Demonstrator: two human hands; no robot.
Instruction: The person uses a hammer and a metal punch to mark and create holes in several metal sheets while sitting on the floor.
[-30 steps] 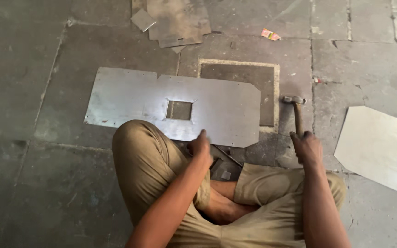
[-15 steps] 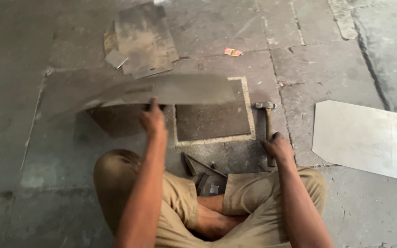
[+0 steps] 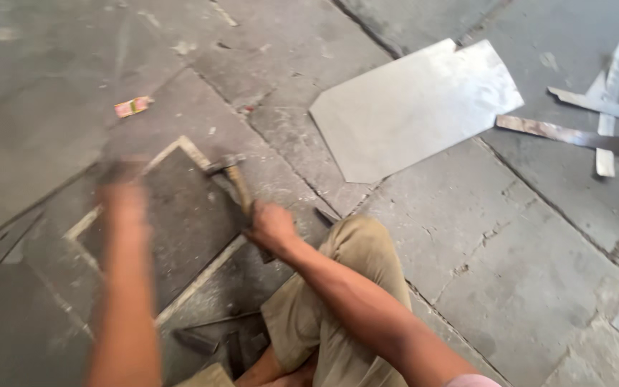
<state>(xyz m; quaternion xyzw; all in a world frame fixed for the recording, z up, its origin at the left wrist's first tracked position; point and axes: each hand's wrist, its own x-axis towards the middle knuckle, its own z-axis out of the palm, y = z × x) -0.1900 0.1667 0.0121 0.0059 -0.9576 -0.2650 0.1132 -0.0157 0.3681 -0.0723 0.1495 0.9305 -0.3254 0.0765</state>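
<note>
A small crumpled wrapper [image 3: 132,107] — pink and yellow, roughly oblong — is seen lying on the stone floor [image 3: 510,244] at upper left, well apart from both hands. No label on it can be made out. A hammer [image 3: 236,183] is gripped by the right hand [image 3: 272,228], fingers closed fully round the wooden handle, the metal head raised and tilted toward the upper left, over the edge of a dark square plate [image 3: 177,215] framed by a pale border. The right forearm is stretched across the bent knee in khaki trousers [image 3: 345,287]. The left hand [image 3: 122,188] is blurred — it is held out over the dark plate's left part; whether anything is grasped cannot be told. A large pale metal sheet [image 3: 417,107] with clipped corners lies flat at upper right, well apart from the hammer. Narrow metal strips [image 3: 582,132] are crossed at the far right, just beside the sheet.
</note>
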